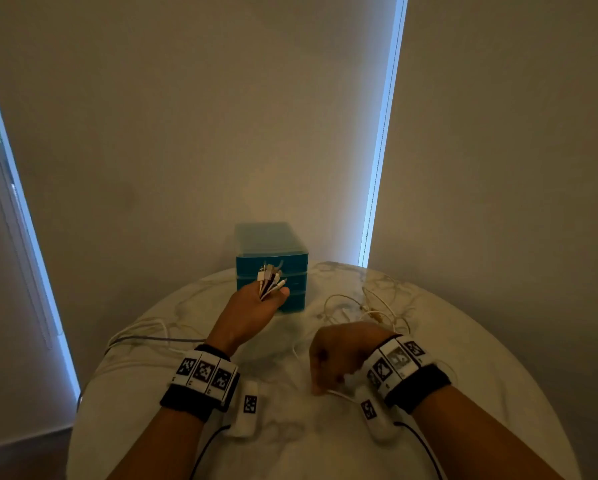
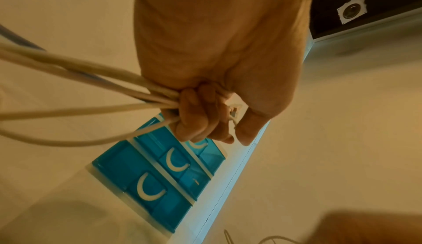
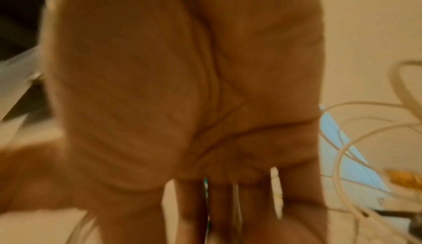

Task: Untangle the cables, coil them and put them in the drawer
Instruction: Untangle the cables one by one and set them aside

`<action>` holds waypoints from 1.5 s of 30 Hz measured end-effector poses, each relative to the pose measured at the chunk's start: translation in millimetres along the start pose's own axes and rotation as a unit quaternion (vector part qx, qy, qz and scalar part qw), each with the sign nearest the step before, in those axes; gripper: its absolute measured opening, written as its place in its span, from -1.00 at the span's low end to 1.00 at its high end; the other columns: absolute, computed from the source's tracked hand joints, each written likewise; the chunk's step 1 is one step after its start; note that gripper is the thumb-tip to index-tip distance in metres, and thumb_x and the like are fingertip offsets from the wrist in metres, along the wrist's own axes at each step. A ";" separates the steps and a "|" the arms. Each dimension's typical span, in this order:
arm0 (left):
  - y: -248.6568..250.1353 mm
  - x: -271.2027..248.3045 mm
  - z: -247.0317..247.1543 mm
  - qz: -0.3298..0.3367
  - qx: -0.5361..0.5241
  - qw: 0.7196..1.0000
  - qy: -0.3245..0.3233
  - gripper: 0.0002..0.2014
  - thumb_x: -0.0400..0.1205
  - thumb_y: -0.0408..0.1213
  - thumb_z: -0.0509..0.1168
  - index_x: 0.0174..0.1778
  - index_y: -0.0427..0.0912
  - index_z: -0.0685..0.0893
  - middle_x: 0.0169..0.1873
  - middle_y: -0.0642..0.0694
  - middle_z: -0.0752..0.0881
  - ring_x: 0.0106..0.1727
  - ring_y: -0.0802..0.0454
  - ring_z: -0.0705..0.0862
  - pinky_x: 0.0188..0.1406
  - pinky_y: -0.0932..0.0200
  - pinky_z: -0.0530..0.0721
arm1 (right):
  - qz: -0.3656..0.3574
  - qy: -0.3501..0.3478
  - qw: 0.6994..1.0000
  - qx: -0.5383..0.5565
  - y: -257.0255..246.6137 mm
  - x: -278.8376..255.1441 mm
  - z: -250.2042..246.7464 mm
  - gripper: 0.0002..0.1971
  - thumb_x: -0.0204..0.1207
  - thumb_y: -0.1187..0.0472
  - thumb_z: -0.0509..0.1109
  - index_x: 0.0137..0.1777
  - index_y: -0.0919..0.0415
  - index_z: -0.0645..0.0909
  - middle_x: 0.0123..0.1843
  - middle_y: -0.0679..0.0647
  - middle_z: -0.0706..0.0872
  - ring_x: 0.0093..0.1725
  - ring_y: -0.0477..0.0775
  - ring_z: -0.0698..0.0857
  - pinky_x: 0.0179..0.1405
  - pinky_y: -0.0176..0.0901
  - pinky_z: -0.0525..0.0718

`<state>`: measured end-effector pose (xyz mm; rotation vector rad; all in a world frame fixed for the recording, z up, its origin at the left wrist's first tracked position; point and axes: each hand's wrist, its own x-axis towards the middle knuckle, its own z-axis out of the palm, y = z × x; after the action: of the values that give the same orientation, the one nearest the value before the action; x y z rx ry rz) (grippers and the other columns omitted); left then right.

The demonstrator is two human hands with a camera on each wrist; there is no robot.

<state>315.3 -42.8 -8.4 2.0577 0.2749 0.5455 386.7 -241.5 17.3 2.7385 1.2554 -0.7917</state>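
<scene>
My left hand (image 1: 273,293) is raised in front of the teal drawer unit (image 1: 272,258) and grips a bundle of white cables (image 1: 269,279) near their plugs, which stick up past the fingers. In the left wrist view the curled fingers (image 2: 196,116) wrap the cables (image 2: 91,89), which trail off to the left. The unit's three drawers (image 2: 160,175) are closed. My right hand (image 1: 325,386) hangs lower and nearer, fingers bent down, pinching a thin white cable (image 1: 339,395) just above the table. The right wrist view is blurred and shows mostly palm (image 3: 182,85).
A loose tangle of white cables (image 1: 370,306) lies on the round marble table (image 1: 290,452) to the right of the drawer unit, also seen as cable loops (image 3: 356,139). More cable runs (image 1: 141,337) drape over the table's left edge. Walls and window blinds stand behind.
</scene>
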 end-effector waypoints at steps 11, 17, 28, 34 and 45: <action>17.4 -12.6 3.4 -0.005 -0.167 0.986 -0.018 -0.55 0.70 0.30 0.37 -0.05 0.01 0.96 -0.56 0.18 0.56 -0.57 0.24 0.41 -0.55 0.27 0.31 | -0.171 0.361 0.830 0.388 -4.2 -4.0 8.6 -0.85 0.69 0.01 0.55 0.09 0.05 0.87 -0.05 -0.06 0.92 -0.11 -0.22 0.82 -0.09 -0.52 0.65; 24.6 -12.3 -2.0 0.023 -0.254 0.959 0.123 -0.76 0.72 -0.05 0.50 0.08 -0.16 0.89 -0.49 0.18 0.78 -0.54 0.36 0.64 -0.56 0.48 0.51 | -0.149 0.328 0.874 0.326 6.2 -6.3 19.6 -0.79 0.52 -0.08 0.70 0.07 -0.04 0.88 -0.03 -0.15 0.91 0.03 -0.29 0.81 -0.02 -0.64 0.58; 25.9 -20.3 -3.6 0.070 -0.223 0.972 0.035 -0.71 0.73 0.03 0.43 0.13 -0.09 0.90 -0.58 0.13 0.51 -0.51 0.13 0.31 -0.54 0.25 0.33 | -0.101 0.321 0.757 0.560 17.3 0.0 25.6 -0.44 0.87 -0.23 0.09 0.32 0.16 0.79 0.04 0.07 0.95 0.11 0.10 0.92 0.41 0.20 0.79; 36.7 -30.5 3.7 0.074 -0.131 0.981 -0.120 -0.68 0.63 0.08 0.46 0.06 -0.08 0.92 -0.49 0.17 0.65 -0.48 0.11 0.34 -0.47 0.18 0.30 | -0.148 0.245 0.459 0.841 24.7 7.5 24.3 -0.44 0.85 -0.19 0.21 0.49 0.30 0.63 0.33 0.22 0.87 0.31 0.18 0.87 0.52 0.15 0.69; 22.4 -17.6 7.4 -0.017 -0.084 0.996 -0.033 -0.44 0.66 0.48 0.20 0.02 0.17 0.96 -0.56 0.06 0.38 -0.52 0.14 0.31 -0.51 0.17 0.26 | -0.206 0.315 0.630 0.679 34.3 -13.4 24.0 -0.70 0.89 0.18 0.21 0.34 0.26 0.75 -0.16 0.15 0.70 -0.22 0.04 0.69 -0.16 -0.11 0.65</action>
<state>303.0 -67.1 2.8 1.9002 0.2163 0.4622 393.5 -279.6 -3.7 4.2781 2.0361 -1.2221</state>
